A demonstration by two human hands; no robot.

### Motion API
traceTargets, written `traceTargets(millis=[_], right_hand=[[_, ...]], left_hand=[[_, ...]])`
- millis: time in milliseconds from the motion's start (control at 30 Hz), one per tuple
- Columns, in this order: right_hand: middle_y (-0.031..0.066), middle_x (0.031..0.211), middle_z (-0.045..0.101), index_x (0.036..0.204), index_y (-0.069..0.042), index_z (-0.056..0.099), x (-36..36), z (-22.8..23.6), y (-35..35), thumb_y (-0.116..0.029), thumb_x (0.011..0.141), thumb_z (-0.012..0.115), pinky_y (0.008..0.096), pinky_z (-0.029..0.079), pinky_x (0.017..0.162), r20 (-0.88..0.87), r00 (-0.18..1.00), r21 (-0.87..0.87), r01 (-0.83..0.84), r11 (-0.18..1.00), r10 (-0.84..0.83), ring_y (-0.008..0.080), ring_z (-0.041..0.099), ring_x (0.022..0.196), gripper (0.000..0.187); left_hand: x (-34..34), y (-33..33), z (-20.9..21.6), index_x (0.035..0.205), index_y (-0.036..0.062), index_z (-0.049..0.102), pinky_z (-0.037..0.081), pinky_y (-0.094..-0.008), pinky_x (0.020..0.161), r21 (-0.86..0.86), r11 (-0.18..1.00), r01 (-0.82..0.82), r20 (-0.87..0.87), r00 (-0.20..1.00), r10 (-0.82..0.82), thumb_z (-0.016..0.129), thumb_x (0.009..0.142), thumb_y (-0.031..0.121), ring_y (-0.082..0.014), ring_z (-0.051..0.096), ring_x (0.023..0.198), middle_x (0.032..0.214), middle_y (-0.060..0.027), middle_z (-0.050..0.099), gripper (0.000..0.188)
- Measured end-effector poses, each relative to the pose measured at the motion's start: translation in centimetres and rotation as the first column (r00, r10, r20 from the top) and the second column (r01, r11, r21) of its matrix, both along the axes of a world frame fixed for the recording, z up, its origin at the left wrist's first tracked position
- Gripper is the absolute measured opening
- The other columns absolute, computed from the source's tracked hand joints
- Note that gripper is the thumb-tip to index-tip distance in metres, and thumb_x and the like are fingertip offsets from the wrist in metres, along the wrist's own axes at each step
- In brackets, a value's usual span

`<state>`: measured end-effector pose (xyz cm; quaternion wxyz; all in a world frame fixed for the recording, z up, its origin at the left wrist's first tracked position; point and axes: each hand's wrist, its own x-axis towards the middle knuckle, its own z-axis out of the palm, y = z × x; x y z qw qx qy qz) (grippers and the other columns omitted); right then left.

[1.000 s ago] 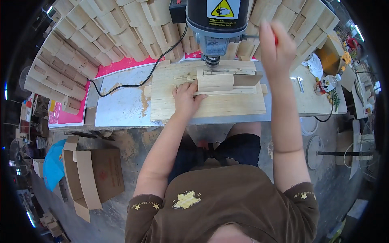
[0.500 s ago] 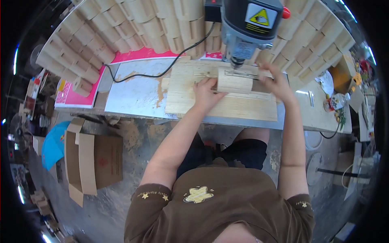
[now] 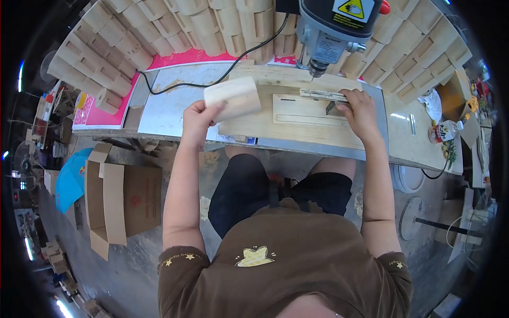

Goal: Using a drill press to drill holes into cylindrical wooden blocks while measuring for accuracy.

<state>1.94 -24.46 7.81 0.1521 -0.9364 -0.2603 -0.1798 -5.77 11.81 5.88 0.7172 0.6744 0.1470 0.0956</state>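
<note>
My left hand (image 3: 199,117) is closed round the end of a pale wooden cylinder (image 3: 231,99), holding it tilted above the left part of the wooden baseboard (image 3: 313,135). On the right, the fingers of my right hand (image 3: 360,110) are shut on the end of a narrow, light slotted strip (image 3: 322,95). A dark metal bracket (image 3: 336,107) shows under that strip, beside my fingers. Both sit over a flat wooden fixture (image 3: 291,109) on the baseboard. The drill press chuck (image 3: 318,69) hangs just behind the strip, apart from it.
Stacked wooden cylinders (image 3: 209,34) line the back of the bench. A black cable (image 3: 212,84) crosses the bench on the left. At the right lie a plastic bottle (image 3: 445,131) and a thin metal piece (image 3: 413,123). An opened cardboard box (image 3: 140,196) stands on the floor.
The wooden cylinder has come out from under the drill and moved left in my left hand. My right hand has stayed near the fixture with the slotted strip.
</note>
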Motion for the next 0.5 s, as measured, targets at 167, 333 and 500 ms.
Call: traceTargets(millis=[167,333,500], right_hand=[[0.0063,0.09,0.059,0.102,-0.009,0.061,-1.1,0.0,1.1,-0.019,0.073,0.068,0.0389,0.039,0.08,0.015,0.997,0.03,-0.079,0.996,0.079,0.0272,0.053,0.089,0.031],[0.0064,0.089,0.059,0.102,-0.01,0.061,-1.3,0.0,1.4,-0.017,0.071,0.069,0.0389,0.04,0.08,0.027,0.995,0.066,-0.094,0.993,0.092,0.0272,0.053,0.087,0.032],[0.0061,0.089,0.059,0.101,-0.01,0.061,-1.0,0.0,0.9,-0.017,0.071,0.069,0.0388,0.039,0.08,0.043,0.995,0.08,-0.098,0.992,0.095,0.0269,0.053,0.087,0.032]], left_hand=[[-0.7,-0.5,1.2,0.074,0.0043,0.06,0.028,-0.0211,0.041,-0.342,0.939,-0.034,-0.149,0.989,-0.019,0.072,0.079,0.029,-0.0056,0.042,0.045,0.062,-0.0013,0.056,0.028],[-0.3,-3.3,1.1,0.071,0.0042,0.06,0.027,-0.021,0.04,-0.26,0.966,0.014,-0.212,0.975,-0.071,0.073,0.077,0.032,-0.0052,0.04,0.043,0.058,-0.0002,0.054,0.031],[0.7,-4.8,0.4,0.069,0.0037,0.06,0.027,-0.0202,0.039,-0.218,0.975,0.052,-0.236,0.966,-0.104,0.074,0.076,0.033,-0.0046,0.039,0.042,0.056,0.0009,0.053,0.033]])
